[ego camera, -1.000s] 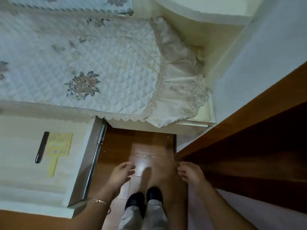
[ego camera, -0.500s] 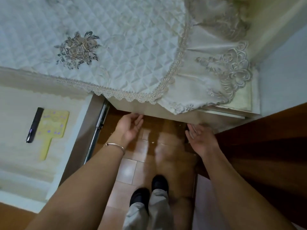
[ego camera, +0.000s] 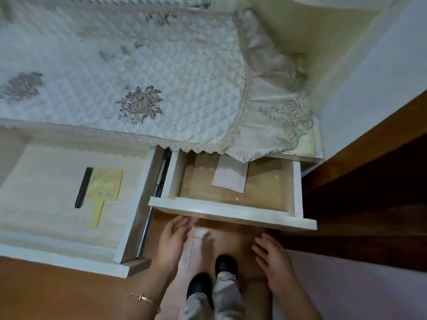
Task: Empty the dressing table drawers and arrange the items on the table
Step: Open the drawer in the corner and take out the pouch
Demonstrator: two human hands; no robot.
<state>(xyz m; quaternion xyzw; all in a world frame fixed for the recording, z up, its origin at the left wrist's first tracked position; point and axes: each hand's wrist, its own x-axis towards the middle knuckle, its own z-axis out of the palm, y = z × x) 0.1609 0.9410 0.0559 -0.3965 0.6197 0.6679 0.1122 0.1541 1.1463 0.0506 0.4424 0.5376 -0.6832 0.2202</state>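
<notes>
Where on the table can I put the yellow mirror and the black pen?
The whole quilted cloth on the table is bare, so anywhere works, say beside the flower embroidery. The mirror and pen lie side by side in the left drawer. The right drawer holds only a white cloth.

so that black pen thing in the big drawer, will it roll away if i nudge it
Probably: the black pen looks slim and round, lying loose on the drawer liner, so a sideways nudge could roll it. The yellow hand mirror beside it might stop it that way. It is likely light and stiff.
</notes>
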